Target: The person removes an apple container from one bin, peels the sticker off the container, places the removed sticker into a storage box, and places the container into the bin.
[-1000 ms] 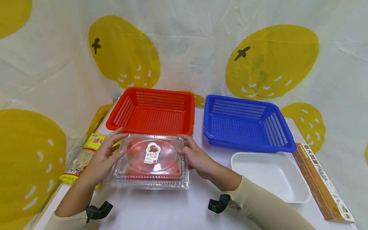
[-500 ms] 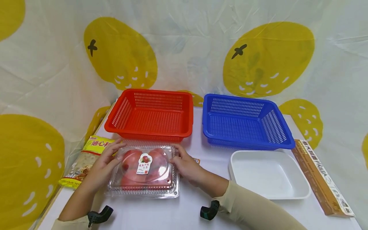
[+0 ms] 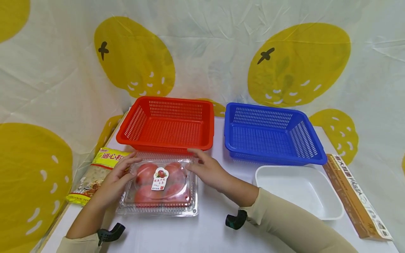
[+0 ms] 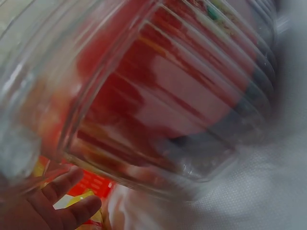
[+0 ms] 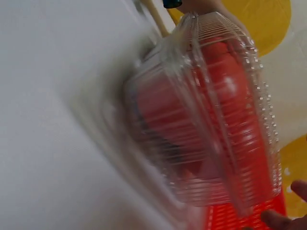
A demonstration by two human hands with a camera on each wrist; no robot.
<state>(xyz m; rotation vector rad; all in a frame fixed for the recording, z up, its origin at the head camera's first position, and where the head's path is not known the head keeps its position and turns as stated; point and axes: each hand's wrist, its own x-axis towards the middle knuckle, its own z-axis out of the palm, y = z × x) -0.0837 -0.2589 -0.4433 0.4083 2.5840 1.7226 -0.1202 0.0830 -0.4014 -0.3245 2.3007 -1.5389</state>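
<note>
A clear plastic clamshell box (image 3: 162, 195) of red apples sits on the white table in front of the red basket. A paper label (image 3: 160, 179) is on its lid. My left hand (image 3: 114, 180) lies along the box's left side, fingers loosely spread; whether they touch the box is hard to tell. In the left wrist view its fingers (image 4: 64, 184) look extended beside the clear wall. Past the box's right edge, my right hand (image 3: 211, 171) has its thumb and fingers apart. The right wrist view shows its fingertips (image 5: 276, 219) away from the plastic.
Behind the apples stand a red basket (image 3: 166, 144) and, to its right, a blue basket (image 3: 275, 158). A white tray (image 3: 300, 193) is at the right, beside a long pasta box (image 3: 357, 198). A yellow macaroni bag (image 3: 91, 175) lies at the left table edge.
The apple box has come down and toward me, onto the table. My right hand has let go of its right edge; the left hand has stayed at the left side.
</note>
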